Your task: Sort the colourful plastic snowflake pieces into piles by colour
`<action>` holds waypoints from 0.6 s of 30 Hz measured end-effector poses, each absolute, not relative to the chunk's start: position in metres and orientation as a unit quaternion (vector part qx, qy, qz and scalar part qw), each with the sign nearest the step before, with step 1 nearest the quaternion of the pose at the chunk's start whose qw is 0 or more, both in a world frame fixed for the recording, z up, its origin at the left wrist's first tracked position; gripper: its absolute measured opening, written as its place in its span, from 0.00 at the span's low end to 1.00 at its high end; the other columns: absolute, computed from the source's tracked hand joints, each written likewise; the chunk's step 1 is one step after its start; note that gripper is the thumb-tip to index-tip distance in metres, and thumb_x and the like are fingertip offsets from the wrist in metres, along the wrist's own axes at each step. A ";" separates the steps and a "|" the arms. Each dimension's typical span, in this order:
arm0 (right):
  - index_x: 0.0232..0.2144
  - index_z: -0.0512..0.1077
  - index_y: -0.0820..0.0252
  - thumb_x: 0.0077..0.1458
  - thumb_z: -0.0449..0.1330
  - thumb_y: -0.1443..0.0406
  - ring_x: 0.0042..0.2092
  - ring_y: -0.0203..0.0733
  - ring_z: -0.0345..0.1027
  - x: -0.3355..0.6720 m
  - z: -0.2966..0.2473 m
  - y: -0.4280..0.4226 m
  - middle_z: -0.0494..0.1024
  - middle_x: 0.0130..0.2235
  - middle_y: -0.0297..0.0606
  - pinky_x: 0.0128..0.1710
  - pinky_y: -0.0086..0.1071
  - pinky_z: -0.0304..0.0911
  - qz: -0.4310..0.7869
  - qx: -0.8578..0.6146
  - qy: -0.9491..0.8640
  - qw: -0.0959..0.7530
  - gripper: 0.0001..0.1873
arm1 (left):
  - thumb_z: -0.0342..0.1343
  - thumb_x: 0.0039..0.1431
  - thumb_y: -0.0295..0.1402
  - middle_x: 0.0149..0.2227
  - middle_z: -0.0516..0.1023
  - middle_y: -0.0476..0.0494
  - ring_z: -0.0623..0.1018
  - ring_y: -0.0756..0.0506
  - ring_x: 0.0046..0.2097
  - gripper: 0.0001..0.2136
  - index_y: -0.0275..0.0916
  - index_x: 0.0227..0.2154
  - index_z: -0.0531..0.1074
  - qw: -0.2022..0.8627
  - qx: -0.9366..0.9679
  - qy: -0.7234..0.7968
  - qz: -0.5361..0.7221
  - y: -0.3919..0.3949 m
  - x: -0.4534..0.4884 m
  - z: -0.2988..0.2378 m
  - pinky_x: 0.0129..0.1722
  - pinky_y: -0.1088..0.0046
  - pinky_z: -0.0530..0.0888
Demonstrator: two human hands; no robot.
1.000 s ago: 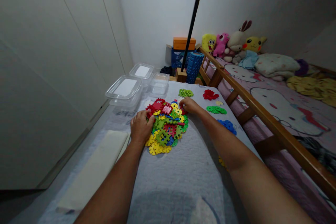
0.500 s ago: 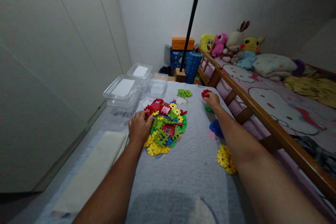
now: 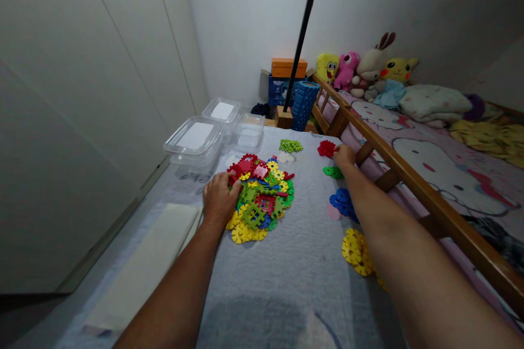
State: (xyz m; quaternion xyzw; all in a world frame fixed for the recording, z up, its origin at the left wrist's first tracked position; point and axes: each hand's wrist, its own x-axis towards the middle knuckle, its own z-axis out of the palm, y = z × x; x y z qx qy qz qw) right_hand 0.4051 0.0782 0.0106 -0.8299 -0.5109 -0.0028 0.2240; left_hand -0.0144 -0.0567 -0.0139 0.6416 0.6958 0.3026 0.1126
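Observation:
On the cloth-covered table lies a mixed pile of plastic building pieces [image 3: 262,199], with red, green and yellow squares and notched discs. My left hand [image 3: 221,196] rests at the pile's left edge, thumb and fingers apart, fingertips against red pieces [image 3: 233,170]. At the far right, my right hand [image 3: 345,156] is beside a small heap of red pieces [image 3: 326,148], fingertips at its right edge, slightly parted. Separate groups stand near that arm: green discs [image 3: 333,172], blue discs [image 3: 342,202] and yellow discs [image 3: 357,251]. Light green pieces [image 3: 290,145] lie at the back.
Clear lidded containers [image 3: 194,139] stand at the back left. A folded pale cloth or board [image 3: 143,267] lies along the left side. A wooden bed rail [image 3: 393,177] borders the right. A black pole [image 3: 301,38] on a wooden block rises behind the table.
My right hand has drawn back to the right from over the red heap, which shows more fully. My left hand stays at the pile. The view has shifted slightly.

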 end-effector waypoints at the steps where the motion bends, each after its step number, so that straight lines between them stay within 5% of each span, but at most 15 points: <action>1: 0.38 0.79 0.65 0.53 0.54 0.75 0.51 0.55 0.76 0.404 0.010 0.078 0.82 0.45 0.54 0.52 0.45 0.67 -0.005 -0.831 -0.507 0.230 0.15 | 0.50 0.66 0.39 0.54 0.78 0.38 0.75 0.37 0.58 0.15 0.42 0.51 0.74 0.112 0.642 0.695 0.303 -0.057 -0.014 -0.014 0.61 0.56 0.66; 9: 0.40 0.78 0.63 0.53 0.51 0.75 0.52 0.52 0.75 0.394 0.011 0.069 0.82 0.45 0.50 0.54 0.41 0.65 -0.008 -0.831 -0.502 0.239 0.17 | 0.50 0.66 0.39 0.54 0.78 0.37 0.75 0.37 0.58 0.15 0.42 0.51 0.74 0.116 0.642 0.695 0.302 -0.058 -0.014 -0.012 0.61 0.55 0.67; 18: 0.44 0.79 0.68 0.53 0.56 0.75 0.54 0.54 0.72 0.388 0.010 0.062 0.79 0.50 0.56 0.58 0.45 0.62 -0.001 -0.808 -0.540 0.235 0.18 | 0.50 0.66 0.39 0.54 0.78 0.37 0.75 0.37 0.58 0.15 0.42 0.50 0.75 0.107 0.644 0.689 0.315 -0.058 -0.014 -0.015 0.61 0.56 0.67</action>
